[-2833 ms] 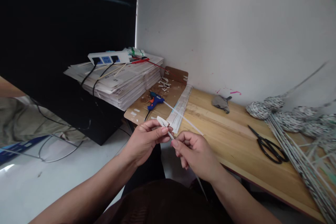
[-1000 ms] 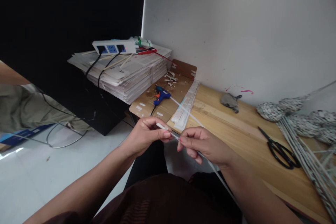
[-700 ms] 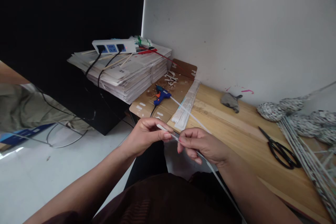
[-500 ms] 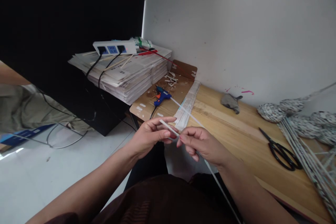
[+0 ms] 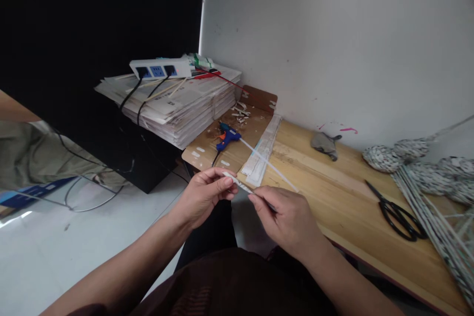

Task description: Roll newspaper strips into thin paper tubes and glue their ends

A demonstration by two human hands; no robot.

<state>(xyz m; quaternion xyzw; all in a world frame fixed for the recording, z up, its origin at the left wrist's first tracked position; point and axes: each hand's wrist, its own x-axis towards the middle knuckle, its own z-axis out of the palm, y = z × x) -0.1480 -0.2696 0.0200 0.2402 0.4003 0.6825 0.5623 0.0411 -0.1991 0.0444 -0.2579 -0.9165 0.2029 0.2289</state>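
Observation:
Between my hands, in front of my body, runs a thin white rolled paper strip [image 5: 240, 184] with dark print flecks. My left hand [image 5: 207, 195] is closed, thumb and fingers pinching its left end. My right hand [image 5: 287, 215] is closed round its other part, and whatever runs on beyond those fingers is hidden. Just past my hands, a blue glue gun [image 5: 228, 137] with a long whitish glue stick [image 5: 268, 163] rests on the table. Flat strips of printed paper [image 5: 259, 158] lie beneath the stick.
Stacked paper [image 5: 192, 118] bears a power strip [image 5: 161, 69] with plugged cords. On the wooden table [image 5: 333, 197] are a grey cloth [image 5: 326, 144], black scissors [image 5: 396, 215], paper rolls [image 5: 433, 227] and woven paper balls [image 5: 383, 158]. Another person's trousered leg [image 5: 29, 153] shows at left.
My right hand has turned over, its back now facing up, and moved slightly right and down. The printed flecks on the strip now show; its long tail by my right forearm is out of sight.

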